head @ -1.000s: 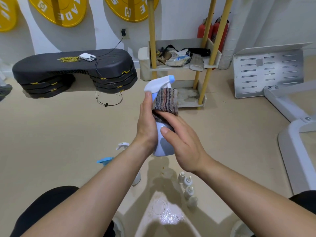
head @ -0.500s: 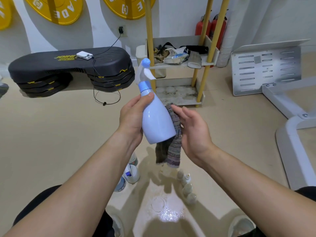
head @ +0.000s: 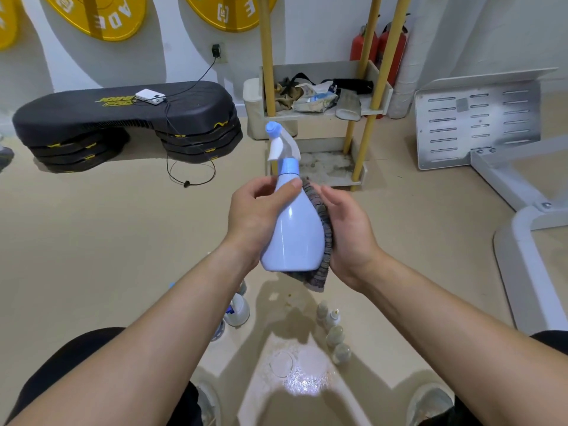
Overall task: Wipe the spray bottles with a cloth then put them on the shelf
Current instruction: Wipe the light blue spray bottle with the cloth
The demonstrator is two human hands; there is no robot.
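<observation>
One lifted spray bottle [head: 292, 229], one cloth [head: 322, 241]

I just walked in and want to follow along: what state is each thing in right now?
spray bottle: lifted off the floor, near upright, gripped by the left hand.
cloth: pressed against the bottle's side by the right hand.
shelf: upper tier cluttered.
second spray bottle: on the floor, partly hidden.

bright, even light from overhead; glare burns on the floor [head: 302, 385] under me, my spray bottle [head: 295, 235] gleams, frame edges bow.
</observation>
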